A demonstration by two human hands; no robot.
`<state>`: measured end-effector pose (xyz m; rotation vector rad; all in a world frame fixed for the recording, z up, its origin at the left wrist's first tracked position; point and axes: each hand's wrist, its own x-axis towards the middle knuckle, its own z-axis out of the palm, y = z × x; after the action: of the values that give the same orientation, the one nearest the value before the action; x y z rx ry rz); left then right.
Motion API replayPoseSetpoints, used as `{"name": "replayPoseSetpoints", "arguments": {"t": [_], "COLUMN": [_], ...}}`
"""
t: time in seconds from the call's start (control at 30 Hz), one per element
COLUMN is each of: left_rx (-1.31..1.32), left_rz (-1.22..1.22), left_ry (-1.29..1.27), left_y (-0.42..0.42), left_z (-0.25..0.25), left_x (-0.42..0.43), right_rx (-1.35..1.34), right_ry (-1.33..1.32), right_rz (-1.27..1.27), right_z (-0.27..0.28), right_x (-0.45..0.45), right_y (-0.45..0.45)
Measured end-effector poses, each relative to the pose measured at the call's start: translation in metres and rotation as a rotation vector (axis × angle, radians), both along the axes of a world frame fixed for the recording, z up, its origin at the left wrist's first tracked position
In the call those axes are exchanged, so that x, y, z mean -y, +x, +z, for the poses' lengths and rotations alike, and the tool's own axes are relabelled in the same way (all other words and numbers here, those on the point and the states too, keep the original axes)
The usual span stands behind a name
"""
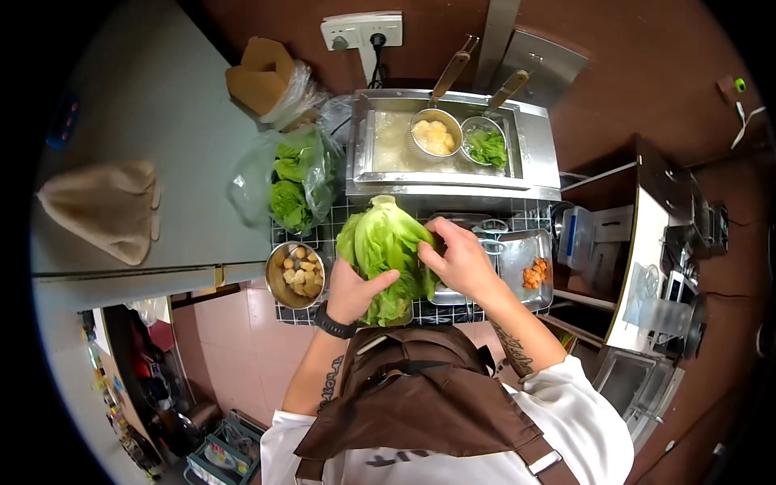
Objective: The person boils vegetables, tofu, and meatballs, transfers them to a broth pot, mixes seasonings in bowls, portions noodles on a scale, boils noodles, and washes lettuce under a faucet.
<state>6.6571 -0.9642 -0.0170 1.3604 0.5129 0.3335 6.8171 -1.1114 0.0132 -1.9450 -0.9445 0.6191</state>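
A head of green lettuce is held in front of my apron, its pale stem end toward the cooker. My left hand grips it from the lower left, thumb lying across the leaves. At its right side my right hand pinches a leaf edge between thumb and fingers. Beyond the lettuce stands a metal cooker of bubbling liquid. Two strainers hang in it, one with pale yellowish pieces, the other with green leaves. Left of my left hand is a metal bowl of round and cubed pieces.
A clear plastic bag with more lettuce lies left of the cooker. Metal trays sit at right, one with orange pieces. A brown cloth and an open cardboard box rest on the left counter. A power socket is on the wall.
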Motion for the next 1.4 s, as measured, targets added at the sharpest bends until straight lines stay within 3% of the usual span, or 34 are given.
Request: {"name": "replayPoseSetpoints", "arguments": {"t": [0.07,0.17,0.27,0.3,0.4,0.47,0.57,0.63,0.73,0.77,0.8,0.87,0.93,1.03,1.13,1.27,1.4], "left_rx": [-0.083,-0.187,-0.29,-0.224,-0.087,0.019,0.063,0.107,0.15,0.168,0.152,0.124,0.105,0.097,0.068,0.031,-0.131], "left_rz": [0.017,0.046,0.042,0.095,0.132,0.113,0.195,0.215,0.18,0.151,0.148,0.147,0.099,0.099,0.017,0.024,-0.053], "left_ry": [0.265,0.734,0.78,0.849,0.1,-0.15,-0.384,-0.459,-0.558,-0.588,-0.559,-0.495,-0.306,-0.091,0.11,0.15,0.612], "left_y": [-0.003,-0.004,-0.011,-0.014,-0.023,-0.025,-0.03,-0.027,-0.025,-0.023,-0.02,-0.012,-0.006,-0.001,0.007,0.006,0.002], "left_z": [0.002,0.024,0.022,0.018,0.005,0.0,-0.007,-0.009,-0.02,-0.023,-0.026,-0.025,-0.017,-0.016,0.002,-0.004,0.022], "left_x": [-0.001,-0.003,-0.013,-0.016,-0.021,-0.022,-0.021,-0.02,-0.019,-0.02,-0.016,-0.01,-0.011,-0.005,0.006,-0.001,-0.014], "right_rx": [0.046,-0.097,-0.001,0.14,0.468,0.517,0.909,0.699,-0.264,-0.23,-0.358,-0.519,-0.389,-0.7,-0.409,-0.191,0.014], "right_ry": [-0.002,-0.178,-0.402,-0.4,-0.556,-0.664,-0.308,-0.007,-0.117,-0.03,-0.093,0.137,0.162,0.227,0.096,0.109,-0.072], "right_rz": [0.063,0.147,0.036,-0.009,-0.026,0.05,0.003,-0.064,0.146,0.304,0.295,0.194,0.083,-0.005,-0.006,0.04,0.244], "right_z": [0.003,0.03,0.073,0.066,0.034,-0.006,-0.051,-0.024,-0.001,-0.006,-0.007,-0.023,-0.025,-0.035,-0.028,-0.01,0.03], "right_x": [0.013,0.027,0.03,0.031,0.008,-0.022,-0.04,-0.053,-0.047,-0.044,-0.044,-0.042,-0.038,-0.031,-0.026,-0.013,0.006], "right_y": [0.014,0.046,0.091,0.118,0.189,0.223,0.221,0.169,0.064,0.045,0.027,0.003,-0.002,-0.008,-0.01,0.005,0.039]}}
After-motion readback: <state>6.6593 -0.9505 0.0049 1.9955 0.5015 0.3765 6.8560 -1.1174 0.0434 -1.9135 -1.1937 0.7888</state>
